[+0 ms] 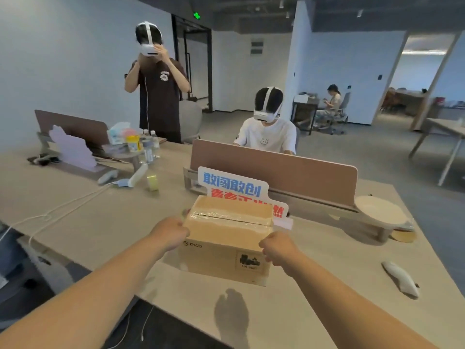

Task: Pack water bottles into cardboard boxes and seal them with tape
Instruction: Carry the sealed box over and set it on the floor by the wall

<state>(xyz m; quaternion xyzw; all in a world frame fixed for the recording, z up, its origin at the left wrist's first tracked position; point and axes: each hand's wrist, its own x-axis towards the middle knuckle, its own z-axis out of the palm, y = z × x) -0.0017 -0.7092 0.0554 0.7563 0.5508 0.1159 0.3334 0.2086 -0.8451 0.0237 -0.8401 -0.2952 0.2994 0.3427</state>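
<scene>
From where I sit, this box looks nearly done. The cardboard box [226,248] is on the surface [100,222] right in front of me, just before a printed sign [231,183]. Its top flaps are folded flat. A strip of clear tape [226,217] runs along the centre seam from the left edge to the right.

The tape is glossy and a little wrinkled, and the dark line of the seam shows through it. The box is plain brown with sharp corners, a small logo and a black shipping mark on the side facing me. I see no dents.

I cannot see inside, so I only judge from the closed flaps that the bottles are already in.

My left hand [171,233] has its fingers curled round the upper left corner of the box. My right hand [276,248] has its fingers curled on the near right edge, so both are gripping the box. I cannot tell whether it rests fully on the surface or is tipped up slightly.

What seems left for this box is checking the tape ends down the sides, which are hidden from me. More water bottles [151,147] stand well off to the far left, with a tape roll [152,182] nearer, so another box may follow.
</scene>
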